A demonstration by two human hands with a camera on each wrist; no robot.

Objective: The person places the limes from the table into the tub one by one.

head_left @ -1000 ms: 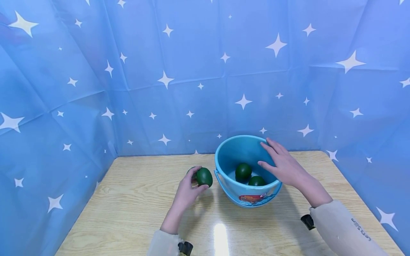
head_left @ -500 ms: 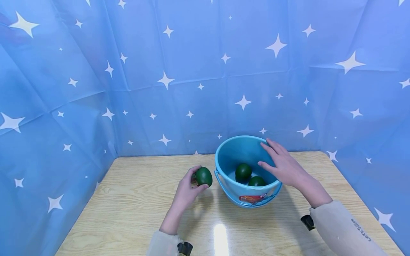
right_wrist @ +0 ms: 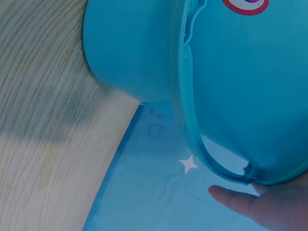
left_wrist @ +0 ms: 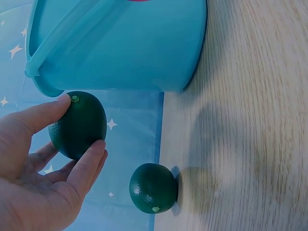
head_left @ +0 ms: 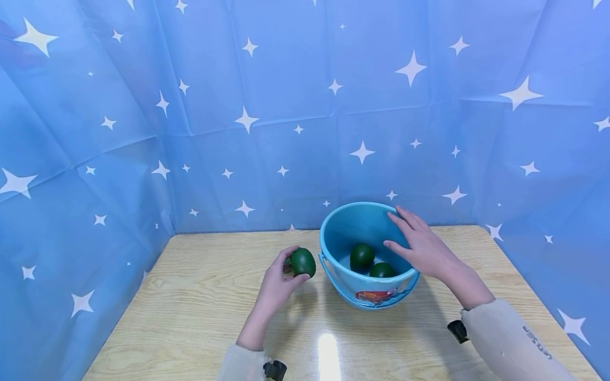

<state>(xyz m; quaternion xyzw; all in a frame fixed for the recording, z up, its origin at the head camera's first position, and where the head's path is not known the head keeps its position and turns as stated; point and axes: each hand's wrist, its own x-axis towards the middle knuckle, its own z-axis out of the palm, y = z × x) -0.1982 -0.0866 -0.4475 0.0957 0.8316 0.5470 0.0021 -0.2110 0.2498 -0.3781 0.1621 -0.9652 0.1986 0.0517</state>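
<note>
Green fruit (head_left: 303,263) | left hand (head_left: 276,286): pinching it | right hand (head_left: 423,248): perhaps touching bucket (head_left: 355,225)

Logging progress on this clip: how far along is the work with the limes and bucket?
Probably about half done, if all are going in.
Done: two limes sit inside the blue bucket.
In hand: the left hand holds a third lime outside it; the right hand is at the rim.
Left: that one, plus a fourth lime on the wood-grain table.
</note>
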